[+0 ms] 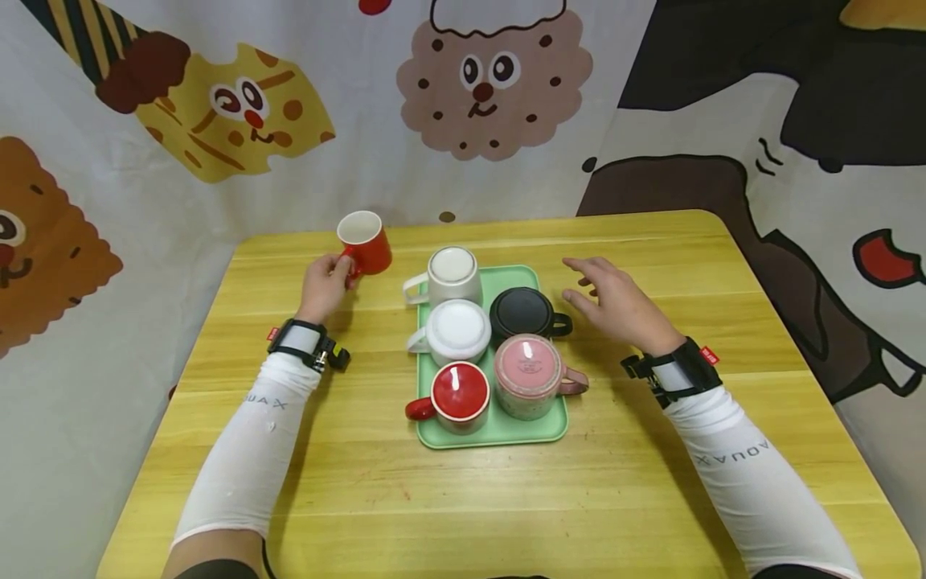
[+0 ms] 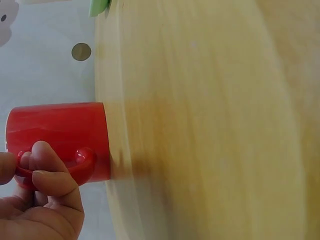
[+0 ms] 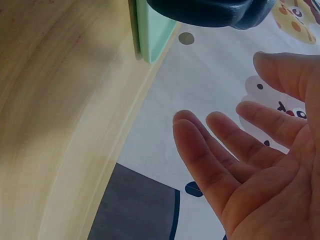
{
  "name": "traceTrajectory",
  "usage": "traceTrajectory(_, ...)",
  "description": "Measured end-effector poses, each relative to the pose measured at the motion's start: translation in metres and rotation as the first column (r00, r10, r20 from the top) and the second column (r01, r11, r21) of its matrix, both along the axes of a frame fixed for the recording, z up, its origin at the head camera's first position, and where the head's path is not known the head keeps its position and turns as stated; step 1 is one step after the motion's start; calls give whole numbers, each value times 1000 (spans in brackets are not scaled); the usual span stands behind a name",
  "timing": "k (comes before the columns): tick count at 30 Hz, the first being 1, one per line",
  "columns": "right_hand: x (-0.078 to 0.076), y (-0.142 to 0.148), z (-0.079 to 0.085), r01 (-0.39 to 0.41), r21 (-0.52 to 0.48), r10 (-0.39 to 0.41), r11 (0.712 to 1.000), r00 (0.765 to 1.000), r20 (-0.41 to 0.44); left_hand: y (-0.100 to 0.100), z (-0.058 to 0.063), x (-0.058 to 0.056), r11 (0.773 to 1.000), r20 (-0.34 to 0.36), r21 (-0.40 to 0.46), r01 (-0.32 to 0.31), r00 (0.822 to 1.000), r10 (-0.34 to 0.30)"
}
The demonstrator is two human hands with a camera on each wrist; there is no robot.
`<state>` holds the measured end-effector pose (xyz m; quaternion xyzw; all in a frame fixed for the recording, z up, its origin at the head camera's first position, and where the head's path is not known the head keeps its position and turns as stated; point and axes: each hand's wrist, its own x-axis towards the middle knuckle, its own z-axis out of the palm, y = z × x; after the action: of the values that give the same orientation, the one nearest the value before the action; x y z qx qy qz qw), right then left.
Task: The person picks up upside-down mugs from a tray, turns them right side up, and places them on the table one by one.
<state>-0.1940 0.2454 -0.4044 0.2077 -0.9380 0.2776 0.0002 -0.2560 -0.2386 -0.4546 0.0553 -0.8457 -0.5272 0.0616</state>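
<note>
My left hand grips the handle of a red mug with a white inside, which is upright near the table's back edge. In the left wrist view the fingers curl through the mug handle. Right of it lies a green tray bearing several upside-down mugs: an off-white mug, a white mug, a red-bottomed mug, a black mug and a pink mug. My right hand hovers beside the black mug's handle, fingers spread and holding nothing.
The yellow wooden table carries the tray near its middle. Behind it hangs a white curtain with cartoon prints. The mug handles stick out past the tray's left and right sides.
</note>
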Motion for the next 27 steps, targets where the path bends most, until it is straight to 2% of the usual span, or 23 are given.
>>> traceTrajectory(5,0,3,1,-24,25,24,999,1000,2,1,3,1,1000,33,-3,0,999,0)
traceTrajectory(8,1,5,3,-44,50,43,998,999,25,0,6,4,999,31,-29,-31,999,32)
traceTrajectory(13,5,9,9,-91,66,85,994,993,83,-5,13,15,982,-75,-99,-163,985,156)
traceTrajectory(16,7,11,11,-117,65,109,991,987,118,-5,18,27,974,-137,-110,-200,973,184)
traceTrajectory(18,9,12,12,-133,68,123,989,983,136,-3,22,35,976,-165,-114,-188,972,168)
traceTrajectory(20,11,11,14,-152,67,141,986,978,151,1,26,44,979,-188,-137,-151,974,124)
traceTrajectory(23,12,9,13,-185,63,172,981,970,170,8,31,54,977,-209,-205,-64,978,20)
traceTrajectory(27,11,6,8,-217,62,202,974,961,188,17,35,64,952,-191,-300,59,974,-121)
